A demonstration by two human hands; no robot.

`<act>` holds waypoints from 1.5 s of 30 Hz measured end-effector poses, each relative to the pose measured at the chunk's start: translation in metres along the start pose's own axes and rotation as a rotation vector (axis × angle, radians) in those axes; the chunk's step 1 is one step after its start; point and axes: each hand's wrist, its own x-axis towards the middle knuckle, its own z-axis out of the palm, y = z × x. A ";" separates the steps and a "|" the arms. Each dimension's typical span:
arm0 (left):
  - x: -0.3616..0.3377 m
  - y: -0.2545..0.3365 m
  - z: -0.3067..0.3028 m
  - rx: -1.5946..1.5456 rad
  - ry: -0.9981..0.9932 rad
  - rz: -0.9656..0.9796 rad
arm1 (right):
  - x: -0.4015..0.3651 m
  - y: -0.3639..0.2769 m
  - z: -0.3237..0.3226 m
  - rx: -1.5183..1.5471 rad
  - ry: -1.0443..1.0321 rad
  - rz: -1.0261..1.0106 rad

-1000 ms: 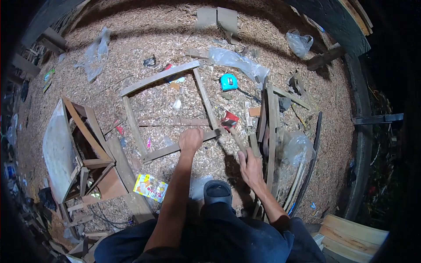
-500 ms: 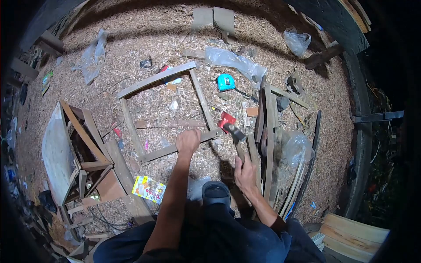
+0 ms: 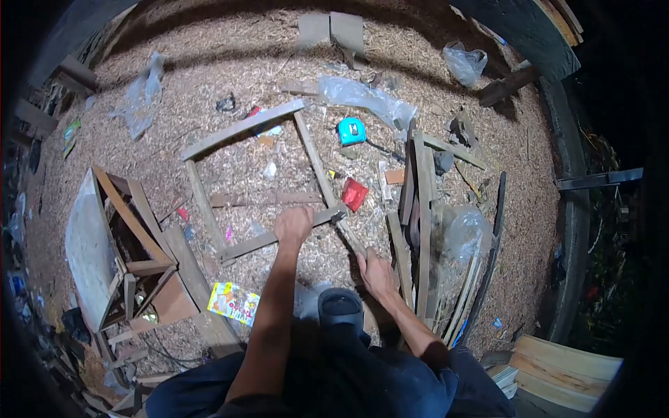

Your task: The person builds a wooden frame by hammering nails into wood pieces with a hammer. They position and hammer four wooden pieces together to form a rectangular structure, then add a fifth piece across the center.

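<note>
Two closed grips, left hand (image 3: 293, 226) on frame edge (image 3: 254, 244), right hand (image 3: 376, 270) on hammer (image 3: 350, 237) (apparently).

No legible text in view. Colourful packet (image 3: 233, 303) on the floor (image 3: 230, 56): printed graphics and lettering, too blurred to read. Blue tape measure (image 3: 352, 130): label patch visible, unreadable. Red packet (image 3: 354, 194): no readable marking. Hammer (image 3: 352, 238) and wooden frame (image 3: 240, 129): no stamps or numbers discernible.
</note>
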 end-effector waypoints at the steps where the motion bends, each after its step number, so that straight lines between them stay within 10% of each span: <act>1: 0.006 0.001 -0.002 -0.001 0.011 0.005 | 0.006 -0.004 -0.002 -0.077 -0.056 -0.024; 18: 0.002 -0.002 0.001 0.030 -0.006 -0.025 | -0.009 -0.016 -0.026 0.164 0.195 -0.159; 30: 0.003 -0.005 0.004 0.007 0.039 -0.021 | -0.009 0.002 -0.013 0.044 -0.044 -0.324; 32: 0.002 -0.006 0.004 0.011 0.033 0.027 | 0.005 0.017 -0.006 -0.045 -0.081 -0.018; 39: 0.003 -0.007 0.007 0.020 0.032 0.059 | -0.018 0.002 -0.011 0.074 0.061 -0.453; 42: -0.004 -0.009 0.011 0.041 0.066 0.069 | 0.007 0.023 -0.001 -0.027 0.023 -0.087; 45: -0.002 -0.012 0.009 -0.023 0.098 0.088 | 0.008 0.003 -0.030 0.060 0.156 -0.145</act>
